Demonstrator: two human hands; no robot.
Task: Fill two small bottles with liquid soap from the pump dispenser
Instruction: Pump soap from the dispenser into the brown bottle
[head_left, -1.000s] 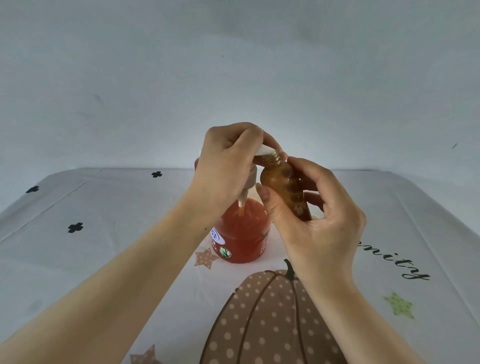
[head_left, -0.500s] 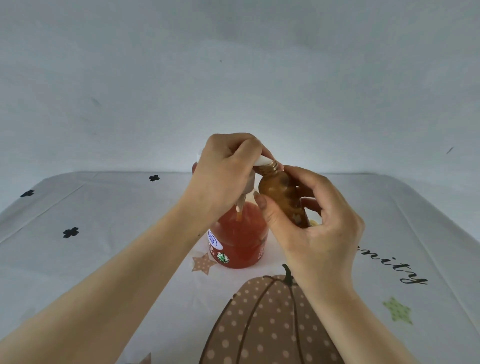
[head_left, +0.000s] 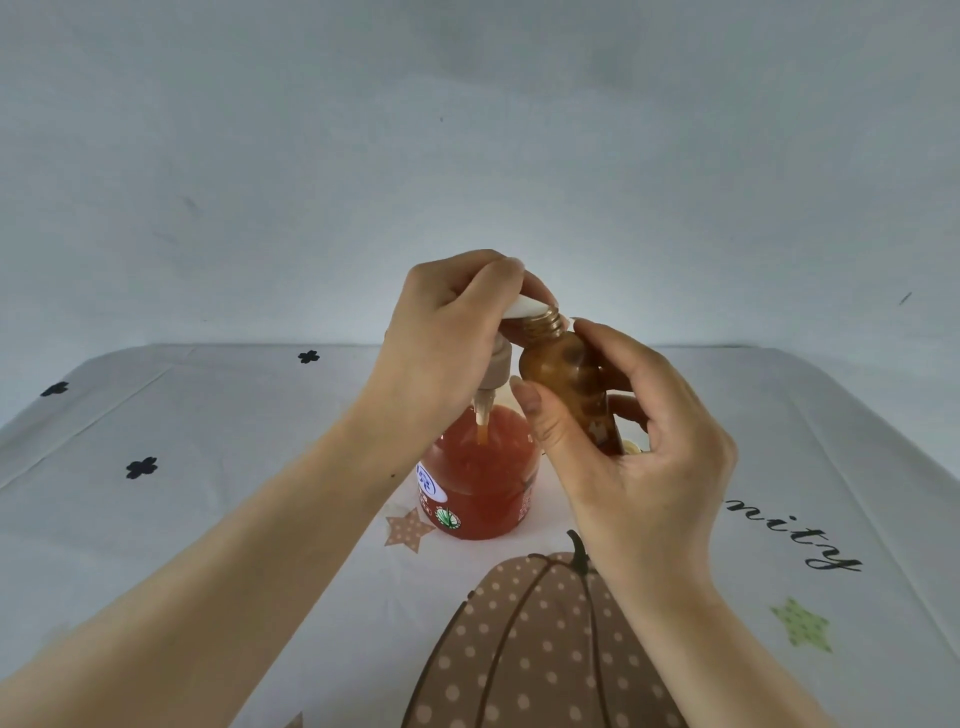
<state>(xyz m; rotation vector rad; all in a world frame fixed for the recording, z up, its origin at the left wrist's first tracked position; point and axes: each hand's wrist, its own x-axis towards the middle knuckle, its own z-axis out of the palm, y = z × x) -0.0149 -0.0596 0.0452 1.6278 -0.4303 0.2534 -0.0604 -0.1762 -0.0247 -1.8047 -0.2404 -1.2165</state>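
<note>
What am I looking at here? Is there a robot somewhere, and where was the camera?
There is no robot. These are a person's two bare hands, filmed by one wide-angle camera worn on the head, looking forward and down. The left hand curls over the top of a pump dispenser of red soap, which stands on a white tablecloth printed with a pumpkin. The right hand holds a small brown bottle, tilted, with its open neck right at the pump's white spout.
</note>
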